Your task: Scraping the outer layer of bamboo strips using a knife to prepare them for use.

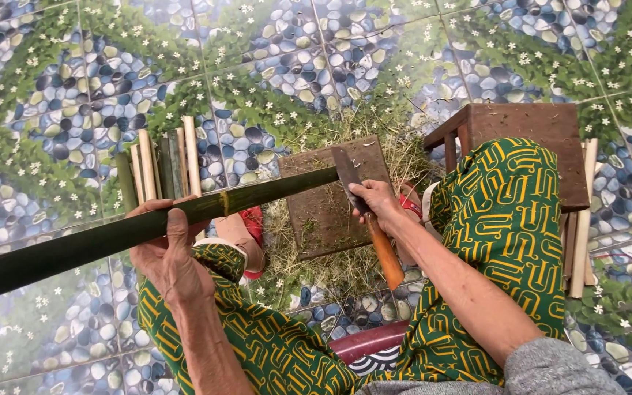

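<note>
A long green bamboo strip (257, 200) runs from the lower left up to the middle of the view. My left hand (170, 252) grips it from below, near its middle. My right hand (378, 205) holds a knife (363, 212) with an orange-brown wooden handle and a dark blade; the blade stands at the strip's far end. That end lies over a brown wooden board (330, 212) on the floor. My knees, in green and yellow patterned cloth, flank the board.
Several cut bamboo slats (159, 168) lie on the pebble-and-flower patterned tile floor at left. A low brown wooden stool (543, 139) stands at right, with more slats (579, 234) beside it. Grassy shavings (396, 146) pile around the board. Red sandals show near my feet.
</note>
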